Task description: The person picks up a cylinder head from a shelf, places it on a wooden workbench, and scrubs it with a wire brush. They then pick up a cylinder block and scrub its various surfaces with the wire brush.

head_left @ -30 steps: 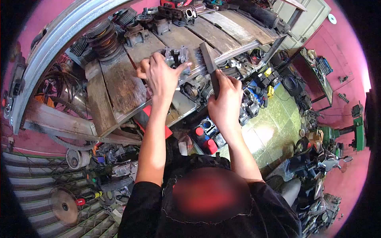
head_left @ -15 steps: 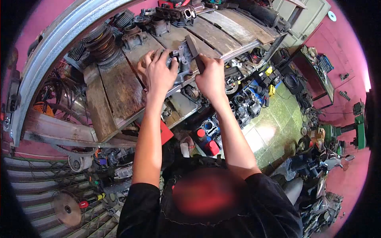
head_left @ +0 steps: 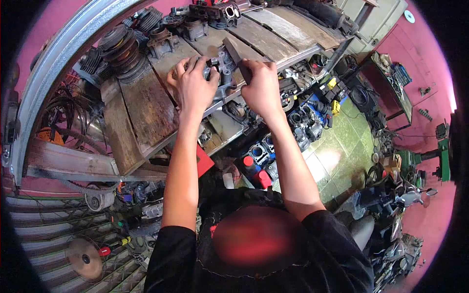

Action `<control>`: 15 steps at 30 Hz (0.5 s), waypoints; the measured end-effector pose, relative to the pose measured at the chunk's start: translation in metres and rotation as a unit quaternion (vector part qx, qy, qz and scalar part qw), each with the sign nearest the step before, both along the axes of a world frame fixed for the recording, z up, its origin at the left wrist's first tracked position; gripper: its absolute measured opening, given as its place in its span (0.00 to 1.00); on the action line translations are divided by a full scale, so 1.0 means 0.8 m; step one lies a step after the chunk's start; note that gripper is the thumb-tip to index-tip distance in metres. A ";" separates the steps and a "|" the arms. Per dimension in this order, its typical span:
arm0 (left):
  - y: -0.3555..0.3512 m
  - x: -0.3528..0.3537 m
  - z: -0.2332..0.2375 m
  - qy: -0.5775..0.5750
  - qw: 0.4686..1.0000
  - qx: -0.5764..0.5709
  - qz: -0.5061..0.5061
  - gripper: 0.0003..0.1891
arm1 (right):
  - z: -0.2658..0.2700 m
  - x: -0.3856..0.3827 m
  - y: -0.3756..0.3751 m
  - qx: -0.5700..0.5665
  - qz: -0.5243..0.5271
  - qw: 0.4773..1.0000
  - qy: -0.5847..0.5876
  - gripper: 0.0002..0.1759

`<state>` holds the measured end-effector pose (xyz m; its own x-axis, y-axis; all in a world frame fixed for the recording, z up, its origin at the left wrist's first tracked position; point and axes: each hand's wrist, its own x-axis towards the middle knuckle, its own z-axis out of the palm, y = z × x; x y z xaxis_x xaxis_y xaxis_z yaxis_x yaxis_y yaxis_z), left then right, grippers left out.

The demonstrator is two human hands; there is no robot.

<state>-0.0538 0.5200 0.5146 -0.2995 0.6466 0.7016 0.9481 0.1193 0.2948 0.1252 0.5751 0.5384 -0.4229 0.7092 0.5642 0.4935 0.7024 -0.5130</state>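
A grey cast-metal engine part (head_left: 226,74) with bolt holes rests near the front edge of the plank workbench. My left hand (head_left: 195,93) is curled over its left side, fingers gripping it and hiding much of it. In my right hand (head_left: 263,89) is a flat file (head_left: 233,52), the fist wrapped round its near end. The file's long grey blade points up and to the left, overlapping the right side of the casting in this view.
The workbench (head_left: 146,117) has worn wooden planks. A stack of round metal parts (head_left: 124,56) and a cylinder (head_left: 163,44) stand behind my left hand. Below the bench edge are engine blocks (head_left: 259,152) and red-capped bottles (head_left: 264,179). A metal frame (head_left: 58,73) rises at left.
My right hand and the file have shifted slightly up the view, the blade's far end now further up and left. My left hand keeps its grip on the engine part.
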 end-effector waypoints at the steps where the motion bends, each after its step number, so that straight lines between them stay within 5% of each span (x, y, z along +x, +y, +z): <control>1: 0.000 0.000 0.000 0.001 1.000 -0.001 0.006 0.19 | 0.004 0.002 -0.012 0.003 -0.012 1.000 -0.007 0.33; 8: 0.000 0.001 -0.002 -0.001 1.000 -0.003 0.020 0.19 | 0.012 0.061 -0.110 -0.010 -0.013 1.000 -0.006 0.38; 15: -0.004 0.002 0.005 -0.007 1.000 -0.024 0.004 0.18 | 0.010 -0.003 -0.013 -0.032 -0.024 0.999 0.000 0.36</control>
